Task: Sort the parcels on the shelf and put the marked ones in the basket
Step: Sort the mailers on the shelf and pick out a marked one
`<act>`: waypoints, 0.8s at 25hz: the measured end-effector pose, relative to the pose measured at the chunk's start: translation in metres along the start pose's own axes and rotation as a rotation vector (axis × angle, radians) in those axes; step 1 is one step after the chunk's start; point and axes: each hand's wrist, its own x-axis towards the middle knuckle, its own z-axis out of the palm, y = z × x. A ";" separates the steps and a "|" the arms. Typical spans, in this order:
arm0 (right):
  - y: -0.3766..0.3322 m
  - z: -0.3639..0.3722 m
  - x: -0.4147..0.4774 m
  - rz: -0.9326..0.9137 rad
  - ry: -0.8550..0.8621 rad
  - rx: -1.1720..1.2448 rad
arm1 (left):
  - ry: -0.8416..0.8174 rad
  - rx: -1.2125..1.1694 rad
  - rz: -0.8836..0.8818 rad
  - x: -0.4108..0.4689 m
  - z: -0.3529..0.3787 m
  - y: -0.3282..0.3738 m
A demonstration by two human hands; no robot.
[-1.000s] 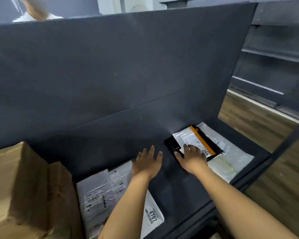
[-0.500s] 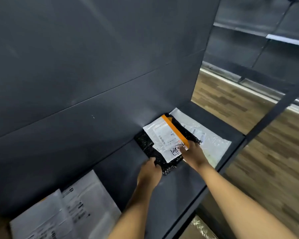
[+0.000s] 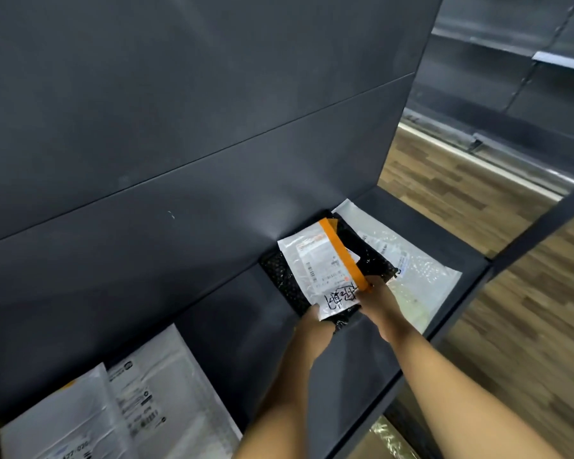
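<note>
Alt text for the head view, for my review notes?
The left hand and right hand grip the near edge of a black parcel with a handwritten white label and orange tape, on a dark shelf. It overlaps a clear plastic parcel; white parcels lie further left.

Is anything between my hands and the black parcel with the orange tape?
Nothing visible. The left hand and right hand both grip the near edge of the black parcel. The basket is not in view.

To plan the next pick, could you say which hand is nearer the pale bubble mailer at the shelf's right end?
Right. The right hand is at the left edge of the pale bubble mailer; the left hand is further left, beyond the black parcel.
</note>
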 end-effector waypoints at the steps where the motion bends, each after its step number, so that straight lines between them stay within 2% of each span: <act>1: -0.003 -0.001 -0.007 -0.001 -0.013 0.128 | -0.020 -0.034 0.019 -0.004 -0.004 -0.003; 3: -0.014 -0.009 -0.024 -0.049 -0.091 0.277 | -0.050 -0.087 0.055 -0.018 -0.018 -0.006; 4: -0.023 -0.016 -0.032 -0.092 -0.144 0.279 | -0.018 -0.085 0.088 -0.028 -0.029 -0.006; 5: -0.035 -0.026 -0.041 -0.146 -0.193 0.247 | 0.072 -0.057 0.144 -0.038 -0.044 -0.005; 8: -0.083 -0.059 -0.064 -0.335 -0.291 0.047 | 0.542 0.062 0.391 -0.065 -0.107 0.009; 10: -0.124 -0.074 -0.086 -0.468 -0.377 -0.026 | 0.650 0.263 0.498 -0.088 -0.149 0.024; 12: -0.171 -0.076 -0.110 -0.596 -0.461 -0.130 | 0.543 0.373 0.514 -0.118 -0.180 0.038; 15: -0.229 -0.067 -0.144 -0.795 -0.506 -0.254 | 0.194 -0.031 0.517 -0.170 -0.196 0.045; 17: -0.252 -0.058 -0.161 -0.869 -0.518 -0.242 | 0.157 -0.138 0.507 -0.192 -0.196 0.041; 20: -0.270 -0.040 -0.182 -0.951 -0.528 -0.285 | 0.215 -0.238 0.520 -0.215 -0.193 0.021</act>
